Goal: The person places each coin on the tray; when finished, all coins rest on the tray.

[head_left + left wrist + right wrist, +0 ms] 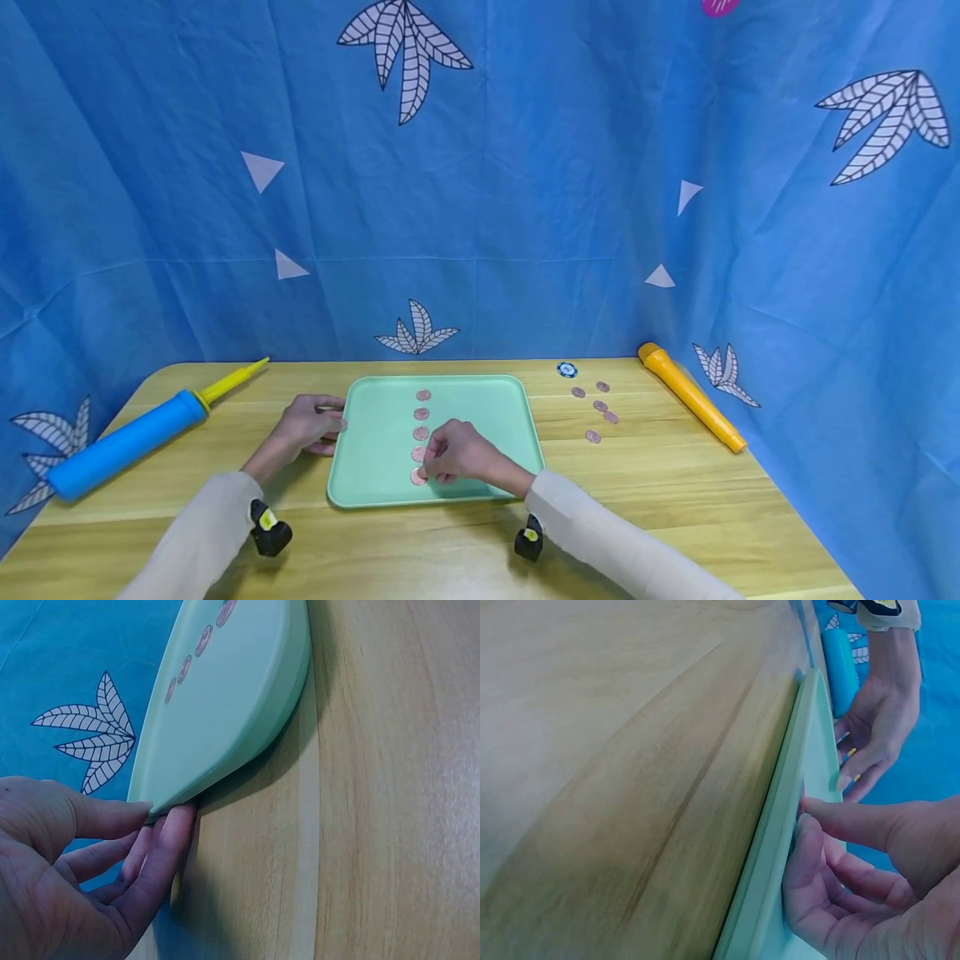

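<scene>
A pale green tray (375,450) lies on the wooden table, and several copper-coloured coins (422,414) form a column down its middle. My left hand (309,423) grips the tray's left edge; in the left wrist view its thumb lies on the rim while the fingers sit against the outside and underside. Over the tray's near half, my right hand (461,452) pinches the nearest coin (417,477) between thumb and index finger, at the lower end of the column. That coin is mostly hidden by the fingertips in the right wrist view.
Right of the tray lie several loose coins (601,406) and a blue-and-white poker chip (567,370). An orange toy microphone (693,400) rests at the table's right edge. A blue hand pump (131,443) with a yellow nozzle lies at the left. Behind hangs a blue curtain (480,208).
</scene>
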`<control>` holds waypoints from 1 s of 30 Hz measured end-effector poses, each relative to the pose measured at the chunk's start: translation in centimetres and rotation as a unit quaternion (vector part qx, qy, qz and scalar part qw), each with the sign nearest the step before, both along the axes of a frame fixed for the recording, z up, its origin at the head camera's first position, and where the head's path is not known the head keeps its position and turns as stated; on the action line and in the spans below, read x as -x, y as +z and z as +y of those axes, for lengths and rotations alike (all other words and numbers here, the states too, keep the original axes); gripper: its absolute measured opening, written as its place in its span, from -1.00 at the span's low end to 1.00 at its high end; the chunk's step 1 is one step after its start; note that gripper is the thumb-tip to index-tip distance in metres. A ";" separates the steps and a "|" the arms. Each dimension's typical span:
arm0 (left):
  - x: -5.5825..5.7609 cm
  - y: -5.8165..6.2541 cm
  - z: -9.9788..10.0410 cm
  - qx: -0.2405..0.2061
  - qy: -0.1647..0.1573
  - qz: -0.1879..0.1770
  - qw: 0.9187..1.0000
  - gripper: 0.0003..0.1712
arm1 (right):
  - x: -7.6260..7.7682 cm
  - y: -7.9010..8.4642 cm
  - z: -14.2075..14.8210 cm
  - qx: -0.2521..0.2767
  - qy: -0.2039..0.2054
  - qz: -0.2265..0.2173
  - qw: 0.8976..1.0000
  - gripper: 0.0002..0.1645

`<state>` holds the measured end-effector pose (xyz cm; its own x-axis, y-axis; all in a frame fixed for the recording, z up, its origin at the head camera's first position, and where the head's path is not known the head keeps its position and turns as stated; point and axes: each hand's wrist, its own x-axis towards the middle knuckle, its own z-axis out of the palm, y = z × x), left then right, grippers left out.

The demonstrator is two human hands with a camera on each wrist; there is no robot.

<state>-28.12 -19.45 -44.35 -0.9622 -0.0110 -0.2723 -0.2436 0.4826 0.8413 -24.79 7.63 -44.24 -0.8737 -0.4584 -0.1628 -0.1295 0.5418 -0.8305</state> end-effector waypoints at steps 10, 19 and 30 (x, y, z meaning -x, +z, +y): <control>0.1 -0.2 -0.1 -0.001 0.001 -0.005 1.000 -0.40 | 0.7 0.8 1.8 0.008 0.051 0.024 0.998 -0.91; 0.0 -0.2 -0.1 -0.004 -0.005 -0.004 1.000 -0.40 | 1.8 1.8 4.0 0.037 0.055 0.024 0.998 -0.89; -0.1 0.0 0.0 -0.001 -0.005 0.001 1.000 -0.41 | 2.9 3.4 8.9 0.063 0.032 0.048 0.996 -0.85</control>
<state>-28.06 -19.50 -44.38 -0.9629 0.0003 -0.2700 -0.2364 0.4827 0.8433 -27.68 16.54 -40.85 -0.8508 -0.5253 -0.0165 -0.2431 0.4212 -0.8738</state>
